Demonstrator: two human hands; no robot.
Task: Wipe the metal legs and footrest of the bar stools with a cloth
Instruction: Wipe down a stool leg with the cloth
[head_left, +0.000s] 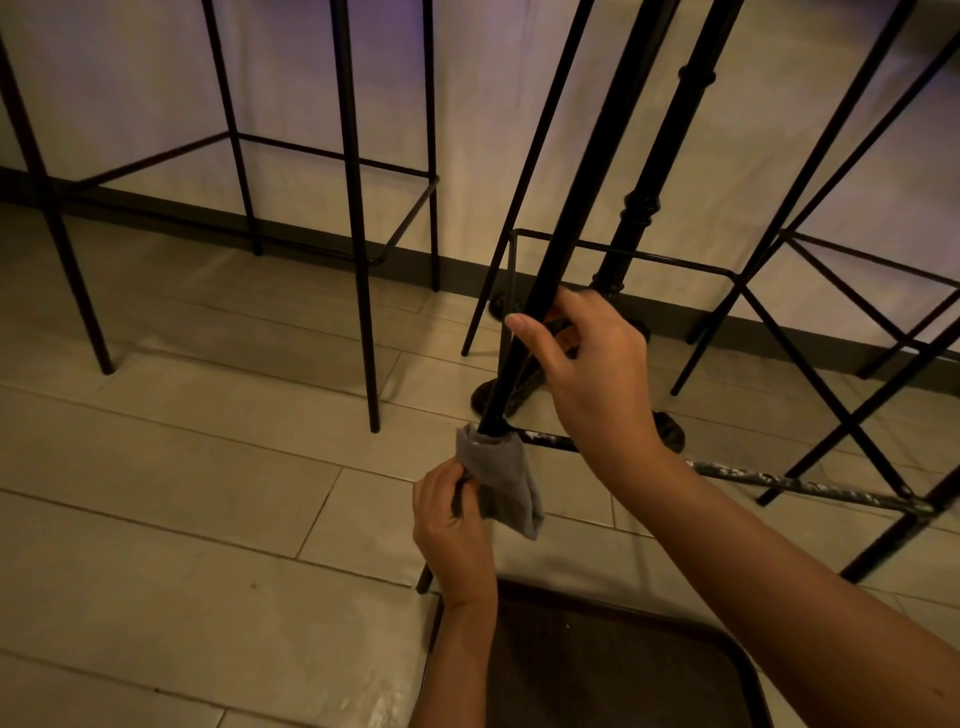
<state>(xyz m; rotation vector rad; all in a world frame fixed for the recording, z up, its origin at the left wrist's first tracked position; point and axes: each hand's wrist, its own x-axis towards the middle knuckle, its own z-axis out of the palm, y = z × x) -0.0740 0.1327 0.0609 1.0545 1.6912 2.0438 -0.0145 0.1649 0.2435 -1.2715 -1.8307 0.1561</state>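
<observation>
A black metal stool leg (566, 228) slants down through the middle of the head view. A grey cloth (501, 480) is wrapped around its lower part, where the scuffed footrest bar (789, 480) meets it. My left hand (454, 525) pinches the cloth against the leg from the left. My right hand (587, 374) grips the same leg higher up, thumb on the left side. The leg's foot (425, 579) touches the floor below my left hand.
Another black bar stool (358, 218) stands to the left and a third stool (831, 312) to the right, near the wall. An ornate table pedestal (631, 244) rises behind the held leg. A dark seat (597, 670) lies at the bottom. Pale floor tiles (208, 467) spread left.
</observation>
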